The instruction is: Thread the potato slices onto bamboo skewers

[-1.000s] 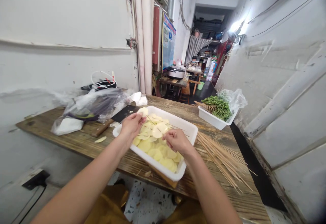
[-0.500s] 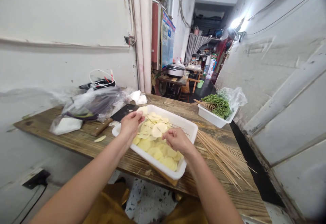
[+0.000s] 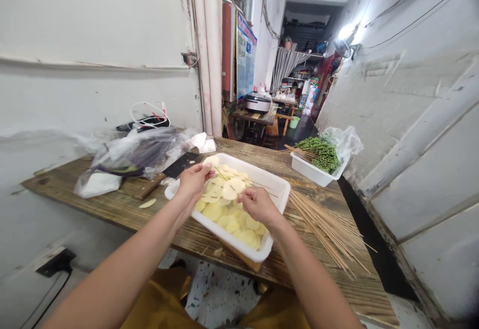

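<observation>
Over a white plastic tub [image 3: 277,195], my left hand [image 3: 193,183] is closed at one end of a thin bamboo skewer [image 3: 221,174]. A pale potato slice [image 3: 211,161] shows just beyond its fingertips. My right hand [image 3: 258,203] pinches the near edge of another round potato slice [image 3: 233,188], which has the skewer through it. Under both hands, many thin potato slices [image 3: 247,239] fill the tub, the nearer ones looking wet. Several skewered slices lie along the tub's far side, their bare stick ends pointing right.
Loose bamboo skewers [image 3: 325,229] lie fanned out at the tub's right. Behind them stands a white basket [image 3: 314,173] of green skewered food [image 3: 322,154]. To the left are a knife [image 3: 153,185], a stray slice [image 3: 147,203] and plastic bags [image 3: 138,152] on the wooden table [image 3: 359,289].
The slice in my right hand has shifted slightly left, towards my left hand. My left hand has moved a little to the right.
</observation>
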The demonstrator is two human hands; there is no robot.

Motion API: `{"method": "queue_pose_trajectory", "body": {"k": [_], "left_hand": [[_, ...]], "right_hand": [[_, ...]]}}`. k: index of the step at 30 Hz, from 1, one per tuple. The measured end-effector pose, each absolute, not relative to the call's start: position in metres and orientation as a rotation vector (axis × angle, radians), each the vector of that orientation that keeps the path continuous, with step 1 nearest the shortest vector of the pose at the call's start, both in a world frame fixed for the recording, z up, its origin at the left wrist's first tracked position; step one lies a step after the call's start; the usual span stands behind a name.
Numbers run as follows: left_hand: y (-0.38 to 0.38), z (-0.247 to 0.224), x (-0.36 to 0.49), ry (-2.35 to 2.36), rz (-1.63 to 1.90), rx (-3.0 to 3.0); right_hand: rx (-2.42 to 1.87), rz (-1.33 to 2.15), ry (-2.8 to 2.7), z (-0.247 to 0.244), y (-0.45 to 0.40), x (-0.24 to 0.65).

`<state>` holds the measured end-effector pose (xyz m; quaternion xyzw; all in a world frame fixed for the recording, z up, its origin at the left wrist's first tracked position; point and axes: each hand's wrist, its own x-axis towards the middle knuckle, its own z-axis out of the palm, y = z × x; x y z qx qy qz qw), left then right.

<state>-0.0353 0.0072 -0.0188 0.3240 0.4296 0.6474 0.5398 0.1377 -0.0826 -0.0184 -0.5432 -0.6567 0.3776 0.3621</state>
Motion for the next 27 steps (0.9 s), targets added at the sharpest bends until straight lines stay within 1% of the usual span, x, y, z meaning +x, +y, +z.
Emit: {"method": "queue_pose_trajectory", "body": {"k": [6,14,18,23,25,27], "left_hand": [[0.0039,-0.0147,-0.0336,0.938,1.455,0.668],[0.0056,-0.0151,-0.0348,0.956,1.403,0.504],[0.0064,-0.0127,-0.0363,0.97,1.35,0.445],[0.0081,-0.0135,-0.0369,0.992,1.368,0.452],[0.0082,-0.0158,-0.0366,1.002,1.393,0.493],[0.0075,-0.0186,-0.0357,1.019,1.441,0.556]], "right_hand": [[-1.367,0.718,-1.782,-0.0221,-0.0791,0.1388],[-1.303,0.692,-1.802,-0.0208,-0.0811,0.1379],[-1.293,0.771,-1.782,-0.0228,-0.0803,0.1393],[-1.226,0.973,-1.719,-0.0254,-0.0797,0.1382],[-1.197,1.081,-1.67,-0.0225,-0.0811,0.1377],[-1.187,1.269,-1.557,-0.0171,-0.0828,0.1391]]}}
